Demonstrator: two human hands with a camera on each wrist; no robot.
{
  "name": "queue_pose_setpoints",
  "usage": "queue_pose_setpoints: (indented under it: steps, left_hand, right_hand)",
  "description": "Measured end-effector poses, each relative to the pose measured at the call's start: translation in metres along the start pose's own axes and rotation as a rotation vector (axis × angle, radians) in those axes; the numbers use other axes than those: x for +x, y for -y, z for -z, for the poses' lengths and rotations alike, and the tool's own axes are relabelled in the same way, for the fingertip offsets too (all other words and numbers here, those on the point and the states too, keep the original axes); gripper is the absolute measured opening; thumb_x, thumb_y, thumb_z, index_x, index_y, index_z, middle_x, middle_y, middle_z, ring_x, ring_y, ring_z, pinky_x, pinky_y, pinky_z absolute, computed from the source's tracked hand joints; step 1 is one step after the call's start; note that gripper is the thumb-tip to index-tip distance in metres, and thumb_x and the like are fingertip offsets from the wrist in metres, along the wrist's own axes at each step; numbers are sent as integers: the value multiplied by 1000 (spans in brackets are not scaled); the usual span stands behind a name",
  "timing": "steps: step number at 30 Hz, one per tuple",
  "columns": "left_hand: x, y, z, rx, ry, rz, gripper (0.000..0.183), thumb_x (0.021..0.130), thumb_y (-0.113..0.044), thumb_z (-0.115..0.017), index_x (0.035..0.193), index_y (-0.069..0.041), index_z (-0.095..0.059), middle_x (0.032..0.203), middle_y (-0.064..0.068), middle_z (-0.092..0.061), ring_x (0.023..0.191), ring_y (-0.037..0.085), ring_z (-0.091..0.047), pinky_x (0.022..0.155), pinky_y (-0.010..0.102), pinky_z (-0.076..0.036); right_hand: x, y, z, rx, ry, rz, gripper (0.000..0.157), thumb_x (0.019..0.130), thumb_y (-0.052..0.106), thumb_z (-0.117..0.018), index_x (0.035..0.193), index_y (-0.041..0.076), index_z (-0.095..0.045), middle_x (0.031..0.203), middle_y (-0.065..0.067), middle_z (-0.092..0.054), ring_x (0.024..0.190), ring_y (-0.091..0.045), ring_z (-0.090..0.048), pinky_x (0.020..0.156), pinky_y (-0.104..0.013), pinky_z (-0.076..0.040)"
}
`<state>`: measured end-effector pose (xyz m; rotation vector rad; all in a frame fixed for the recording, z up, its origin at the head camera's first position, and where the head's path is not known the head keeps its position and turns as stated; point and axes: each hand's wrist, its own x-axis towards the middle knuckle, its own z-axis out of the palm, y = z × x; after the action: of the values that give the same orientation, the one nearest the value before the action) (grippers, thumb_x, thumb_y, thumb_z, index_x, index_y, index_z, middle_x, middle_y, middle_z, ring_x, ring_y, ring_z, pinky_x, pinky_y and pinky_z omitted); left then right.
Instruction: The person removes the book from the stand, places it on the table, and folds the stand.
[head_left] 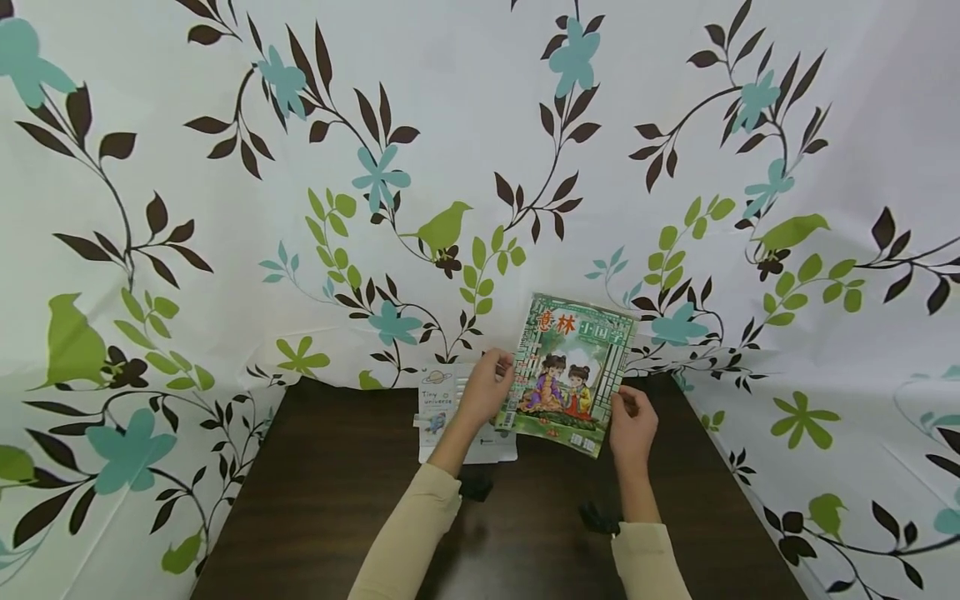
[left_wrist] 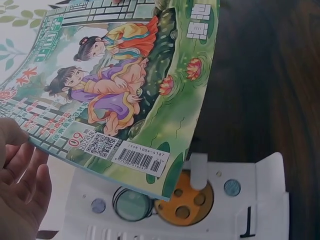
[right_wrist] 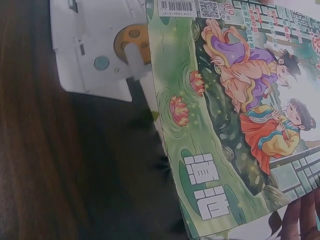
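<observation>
A green illustrated magazine (head_left: pixel 573 379) with two drawn figures on its cover is held up, tilted, over the back of the table. My left hand (head_left: pixel 487 383) pinches its left edge, thumb on the cover side in the left wrist view. My right hand (head_left: pixel 632 421) grips the opposite edge low down, its fingers (right_wrist: pixel 302 220) partly behind the magazine. Below and left of the magazine lies a white planet-printed folding stand (head_left: pixel 438 421) marked "Tiny universe", partly covered by the left hand and the magazine. An orange disc (left_wrist: pixel 187 200) shows on it in the left wrist view.
A dark wooden table (head_left: pixel 337 500) spans the front. Behind it and along both sides hangs a white cloth (head_left: pixel 465 100) printed with leaves, flowers and birds. Black wrist straps (head_left: pixel 476 486) sit under the forearms.
</observation>
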<state>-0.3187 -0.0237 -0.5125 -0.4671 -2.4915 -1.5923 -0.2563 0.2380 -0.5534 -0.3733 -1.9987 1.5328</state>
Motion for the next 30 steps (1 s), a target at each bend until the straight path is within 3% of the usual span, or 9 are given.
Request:
queue_pose_setpoints:
  steps: [9, 15, 21, 30]
  left_hand:
    - [-1, -10, -32, -60, 68, -39, 18, 111, -12, -56, 126, -5, -63, 119, 10, -66, 105, 19, -66, 90, 35, -57]
    - [-1, -14, -41, -46, 82, -28, 16, 111, -13, -57, 124, -6, -63, 114, 9, -67, 98, 15, -66, 85, 30, -57]
    - [-7, -9, -50, -66, 85, -4, 13, 110, -12, -58, 121, -6, -63, 110, 7, -67, 93, 12, -64, 80, 28, -56]
    - [-14, -2, -70, -29, 111, 14, 13, 110, -14, -58, 120, -8, -63, 110, 5, -66, 94, 11, -63, 82, 29, -56]
  right_hand:
    - [-1, -16, 22, -15, -89, -16, 28, 110, 20, -62, 129, 2, -72, 106, 4, -63, 87, -5, -54, 73, -17, -42]
    - [0, -20, 30, -24, -119, -24, 27, 108, 17, -63, 127, 1, -73, 105, -2, -66, 85, -3, -53, 72, -16, -42]
    - [-4, -26, 35, -55, -113, -50, 27, 109, 18, -62, 128, 2, -73, 106, -3, -67, 86, -2, -54, 72, -17, -43]
    - [-13, -37, 51, -110, -117, -74, 30, 110, 20, -59, 131, 2, -71, 105, 9, -62, 84, 1, -54, 68, -16, -42]
